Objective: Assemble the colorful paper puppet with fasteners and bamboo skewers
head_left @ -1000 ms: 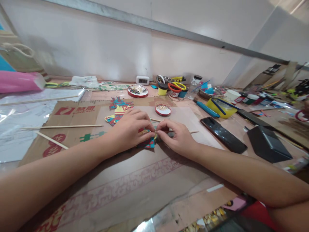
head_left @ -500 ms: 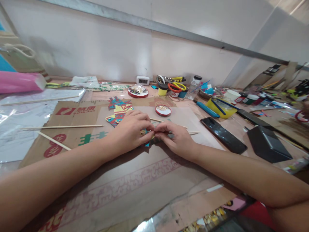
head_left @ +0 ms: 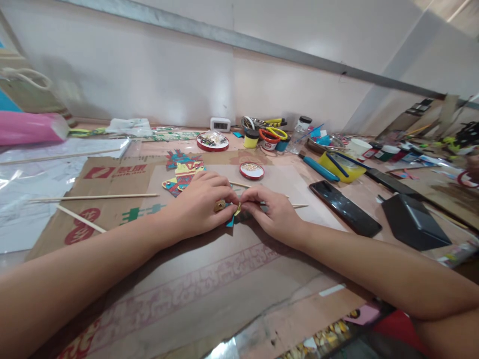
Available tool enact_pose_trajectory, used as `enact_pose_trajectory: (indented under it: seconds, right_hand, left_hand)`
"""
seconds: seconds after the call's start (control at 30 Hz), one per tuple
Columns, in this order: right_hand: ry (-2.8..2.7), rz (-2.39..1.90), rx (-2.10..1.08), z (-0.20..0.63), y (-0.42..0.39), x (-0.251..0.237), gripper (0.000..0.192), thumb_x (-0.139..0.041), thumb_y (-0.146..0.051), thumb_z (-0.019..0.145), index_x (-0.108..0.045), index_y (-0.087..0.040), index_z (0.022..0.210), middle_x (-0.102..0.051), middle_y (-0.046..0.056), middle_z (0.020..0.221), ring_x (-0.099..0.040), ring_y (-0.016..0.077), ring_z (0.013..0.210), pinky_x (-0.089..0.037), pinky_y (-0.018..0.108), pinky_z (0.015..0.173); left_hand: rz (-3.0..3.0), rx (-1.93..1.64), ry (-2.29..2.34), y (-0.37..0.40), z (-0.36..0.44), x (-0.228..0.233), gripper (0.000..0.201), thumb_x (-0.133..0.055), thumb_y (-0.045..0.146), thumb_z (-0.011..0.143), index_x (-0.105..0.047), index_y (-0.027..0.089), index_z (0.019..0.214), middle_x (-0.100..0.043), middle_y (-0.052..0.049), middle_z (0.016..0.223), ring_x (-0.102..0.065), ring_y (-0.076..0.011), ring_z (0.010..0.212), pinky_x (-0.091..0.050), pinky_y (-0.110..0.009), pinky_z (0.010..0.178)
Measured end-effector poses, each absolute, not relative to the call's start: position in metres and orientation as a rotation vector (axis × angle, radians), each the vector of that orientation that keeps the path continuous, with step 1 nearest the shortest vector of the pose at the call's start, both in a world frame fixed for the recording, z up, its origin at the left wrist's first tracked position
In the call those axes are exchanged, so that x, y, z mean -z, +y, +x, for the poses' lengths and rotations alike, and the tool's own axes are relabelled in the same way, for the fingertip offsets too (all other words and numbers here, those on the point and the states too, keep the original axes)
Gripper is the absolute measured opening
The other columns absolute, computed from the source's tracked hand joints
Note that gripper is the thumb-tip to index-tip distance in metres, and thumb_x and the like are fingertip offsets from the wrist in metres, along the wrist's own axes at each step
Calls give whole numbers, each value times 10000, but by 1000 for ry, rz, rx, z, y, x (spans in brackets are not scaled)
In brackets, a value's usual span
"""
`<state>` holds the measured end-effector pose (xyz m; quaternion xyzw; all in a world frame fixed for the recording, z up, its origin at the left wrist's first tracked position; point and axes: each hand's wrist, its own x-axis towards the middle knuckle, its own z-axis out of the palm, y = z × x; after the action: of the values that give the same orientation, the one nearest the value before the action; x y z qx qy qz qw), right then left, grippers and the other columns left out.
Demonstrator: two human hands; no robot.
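Note:
My left hand (head_left: 204,202) is closed around a small blue and yellow painted piece (head_left: 230,222), most of it hidden under the fingers. Thumb and forefinger of my right hand (head_left: 271,212) are pinched together at the yellow edge of that piece; anything between them is too small to make out. Just beyond my left hand lie painted cut-outs (head_left: 187,172) in red, yellow and blue, partly covered by it. A thin wooden stick (head_left: 299,205) pokes out behind my right hand. Farther back sits a small red-rimmed lid (head_left: 252,171) with tiny gold bits.
Printed cardboard (head_left: 108,179) lies under a translucent sheet. More sticks (head_left: 97,197) rest at the left. Toward the right are a black phone (head_left: 344,208), a dark box (head_left: 413,222), a blue cutter (head_left: 318,167) and a yellow container (head_left: 342,167). Jars, scissors and a bead dish (head_left: 212,141) line the wall.
The fingertips of my two hands have parted slightly, and more of the blue and yellow piece shows between them. The view has shifted a little.

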<state>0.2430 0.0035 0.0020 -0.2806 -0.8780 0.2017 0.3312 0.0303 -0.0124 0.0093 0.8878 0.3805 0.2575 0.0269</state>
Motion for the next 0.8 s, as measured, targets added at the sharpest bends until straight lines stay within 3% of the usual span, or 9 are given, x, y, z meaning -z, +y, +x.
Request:
enact_pose_trajectory:
  seconds: [0.33,0.5,0.6,0.8]
  right_hand:
    - [-2338,-671,-502,243,5,1,88,-531,-199,952,-608,-220,989,-692,15,919,-639,145,813,-498,281,761]
    - [-2252,-574,-271,244,3,-3,61,-605,-252,910,-602,-192,906,-643,79,975,-596,208,969,-469,377,882]
    - [-2345,-530,-104,244,2,-4,151,-622,-292,904,-647,-184,801,-638,72,893,-571,206,873,-445,389,844]
    - [-2393,-546,1,242,1,-4,232,-579,-309,933,-734,-143,884,-647,67,790,-531,194,746,-408,368,737]
  left_hand:
    - [2740,-817,1135,-12,31,-9,198,-536,311,905,-643,192,789,-624,-19,827,-557,-184,864,-363,-362,838]
    - [2510,-929,1208,-9,31,-12,166,-557,283,855,-635,187,743,-629,-8,776,-558,-153,763,-404,-315,761]
    - [2356,-966,1251,-9,30,-13,187,-554,300,859,-648,183,748,-632,-6,765,-556,-137,718,-416,-273,671]
    - [2352,-961,1235,-11,33,-13,164,-605,295,840,-662,183,734,-639,10,734,-563,-131,720,-406,-278,722]
